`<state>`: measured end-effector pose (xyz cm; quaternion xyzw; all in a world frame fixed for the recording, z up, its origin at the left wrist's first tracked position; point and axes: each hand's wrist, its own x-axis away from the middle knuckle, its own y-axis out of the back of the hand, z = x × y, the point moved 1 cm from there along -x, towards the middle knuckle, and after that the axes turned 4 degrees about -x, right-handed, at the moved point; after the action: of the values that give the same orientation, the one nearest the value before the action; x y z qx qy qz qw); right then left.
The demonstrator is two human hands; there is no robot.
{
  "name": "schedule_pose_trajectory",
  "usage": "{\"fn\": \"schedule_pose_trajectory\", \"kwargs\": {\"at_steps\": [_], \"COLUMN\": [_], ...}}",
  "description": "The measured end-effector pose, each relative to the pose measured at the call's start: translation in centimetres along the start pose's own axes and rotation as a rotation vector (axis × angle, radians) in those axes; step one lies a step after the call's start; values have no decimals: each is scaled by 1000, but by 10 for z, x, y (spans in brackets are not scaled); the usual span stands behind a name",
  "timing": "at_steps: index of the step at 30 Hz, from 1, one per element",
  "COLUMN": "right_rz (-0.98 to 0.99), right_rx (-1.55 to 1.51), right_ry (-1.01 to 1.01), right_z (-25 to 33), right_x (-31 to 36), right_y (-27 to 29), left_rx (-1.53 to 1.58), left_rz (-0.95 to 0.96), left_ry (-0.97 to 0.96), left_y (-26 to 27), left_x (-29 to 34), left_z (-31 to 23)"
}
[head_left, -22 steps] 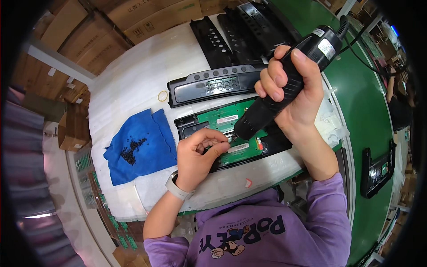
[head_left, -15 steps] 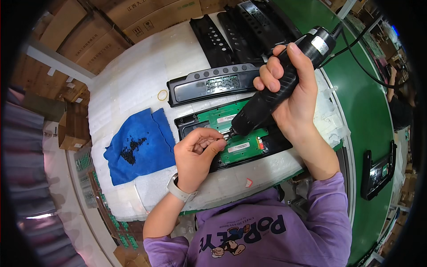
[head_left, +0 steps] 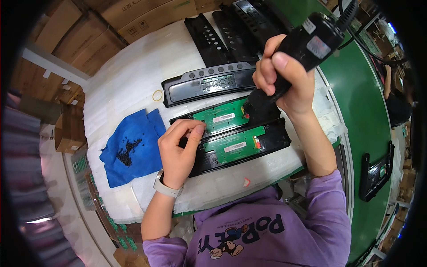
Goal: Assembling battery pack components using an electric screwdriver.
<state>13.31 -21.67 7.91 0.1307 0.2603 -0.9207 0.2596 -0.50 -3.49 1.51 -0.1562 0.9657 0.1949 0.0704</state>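
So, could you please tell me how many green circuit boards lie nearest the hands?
2: the upper board beside the power driver, and the lower board below that one in view; others may be hidden.

Lettering (head_left: pixel 276 223) marks the purple top (head_left: pixel 313 240) and cardboard box (head_left: pixel 156 18) — board labels (head_left: pixel 223 118) (too small) are unreadable.

Cloth (head_left: pixel 150 135): on the bench (head_left: pixel 124 82), at left; loose pieces (head_left: pixel 127 153) lie on it.
Nearer board (head_left: pixel 218 155): before the farther board (head_left: pixel 213 113).
Housing (head_left: pixel 183 92): behind both boards.
Panels (head_left: pixel 200 33): behind this housing.
Driver (head_left: pixel 307 49): in the right hand (head_left: pixel 289 82), over the farther board's right end.
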Motion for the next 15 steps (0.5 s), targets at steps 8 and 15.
{"fn": "schedule_pose_trajectory", "kwargs": {"at_steps": [8, 15], "right_rz": [89, 71], "right_rx": [128, 148], "right_ry": [-16, -25], "right_z": [-2, -1], "right_x": [4, 6], "right_y": [-7, -11], "left_rx": [-208, -200], "left_rz": [30, 47], "left_ry": [-80, -66], "left_y": [-3, -5], "left_x": [-2, -4], "left_z": [-2, 3]}}
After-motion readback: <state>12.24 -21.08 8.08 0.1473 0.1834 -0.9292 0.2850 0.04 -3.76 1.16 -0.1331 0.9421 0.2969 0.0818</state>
